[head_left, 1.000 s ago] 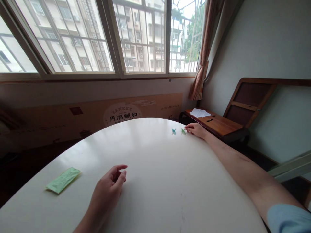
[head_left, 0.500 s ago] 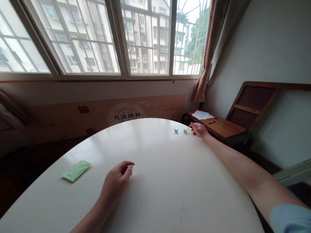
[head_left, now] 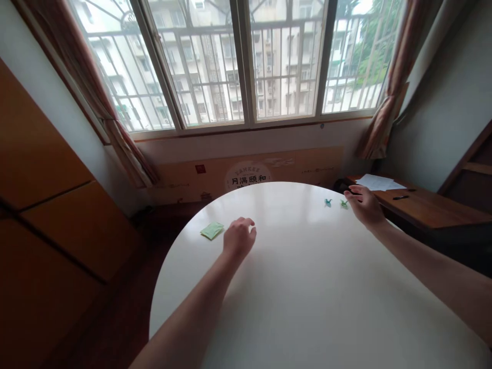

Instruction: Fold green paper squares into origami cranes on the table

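Two small folded-paper figures, apparently origami cranes, stand side by side near the far right of the white table. One is a teal paper crane (head_left: 328,202), the other a green paper crane (head_left: 343,204). Just right of the green one is my right hand (head_left: 365,206), fingers apart and slightly bent, holding nothing visible. My left hand (head_left: 239,238) is over the left part of the tabletop with curved fingers and a gap before the thumb, no object in it. Beside it, to the left, lies a flat pale-green packet (head_left: 211,230).
The round white table (head_left: 292,287) fills the lower middle. Beyond its right edge a wooden side table (head_left: 434,202) bears white papers (head_left: 376,182) and a dark pen (head_left: 401,198). A large printed cardboard panel (head_left: 177,177) leans under the windows; an orange cabinet (head_left: 57,225) stands left.
My view has turned left. My left hand has reached farther forward, close to the green packet, and its fingers have loosened. The right hand's fingers have spread beside the green crane.
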A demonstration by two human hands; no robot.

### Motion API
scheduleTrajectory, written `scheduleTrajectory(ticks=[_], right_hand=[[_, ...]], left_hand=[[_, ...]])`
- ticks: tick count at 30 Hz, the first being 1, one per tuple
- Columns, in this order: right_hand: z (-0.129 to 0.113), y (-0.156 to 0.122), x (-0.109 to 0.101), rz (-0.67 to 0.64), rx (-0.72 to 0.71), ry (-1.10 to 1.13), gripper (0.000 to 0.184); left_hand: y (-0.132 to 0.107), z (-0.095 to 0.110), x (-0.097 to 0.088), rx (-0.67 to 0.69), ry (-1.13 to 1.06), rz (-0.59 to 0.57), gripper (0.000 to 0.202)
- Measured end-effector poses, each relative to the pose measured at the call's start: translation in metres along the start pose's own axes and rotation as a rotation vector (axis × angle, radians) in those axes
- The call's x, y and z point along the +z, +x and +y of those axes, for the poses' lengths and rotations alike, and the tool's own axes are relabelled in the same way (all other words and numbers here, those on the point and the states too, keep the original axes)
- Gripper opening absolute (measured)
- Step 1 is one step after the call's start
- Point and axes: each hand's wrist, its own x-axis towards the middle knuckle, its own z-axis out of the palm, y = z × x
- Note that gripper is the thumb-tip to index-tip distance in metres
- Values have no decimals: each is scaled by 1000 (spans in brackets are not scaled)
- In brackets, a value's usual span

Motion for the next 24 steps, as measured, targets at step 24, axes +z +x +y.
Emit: scheduleTrajectory(ticks=[24], right_hand=[[-77, -145, 61, -496, 905, 687, 7]], left_hand=[[30, -87, -16, -417, 380, -167, 32]])
